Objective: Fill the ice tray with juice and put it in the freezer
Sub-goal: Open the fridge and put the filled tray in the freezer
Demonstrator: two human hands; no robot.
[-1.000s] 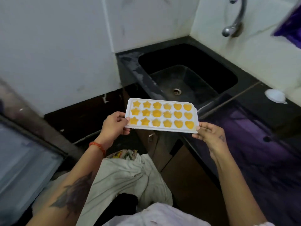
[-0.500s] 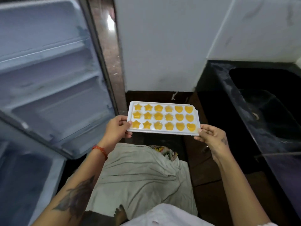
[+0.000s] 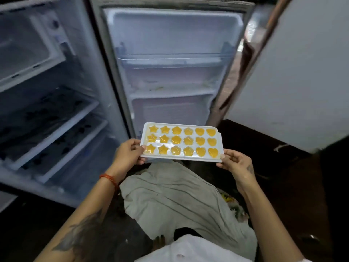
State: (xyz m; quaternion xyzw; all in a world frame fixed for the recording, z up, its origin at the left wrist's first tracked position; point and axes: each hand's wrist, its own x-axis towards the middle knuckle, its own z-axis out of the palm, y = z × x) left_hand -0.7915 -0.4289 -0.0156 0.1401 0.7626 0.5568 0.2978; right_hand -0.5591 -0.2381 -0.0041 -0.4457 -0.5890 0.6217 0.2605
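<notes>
Both hands, left hand point(image 3: 128, 154) and right hand point(image 3: 236, 165), pinch the ice tray's point(image 3: 182, 141) short ends. Held level before the open fridge point(image 3: 170, 72), likely so juice stays in.

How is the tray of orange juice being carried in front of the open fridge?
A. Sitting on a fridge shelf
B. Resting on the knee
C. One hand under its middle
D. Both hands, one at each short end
D: the left hand grips the star end of the ice tray and the right hand the heart end, holding it level in the air.
</notes>
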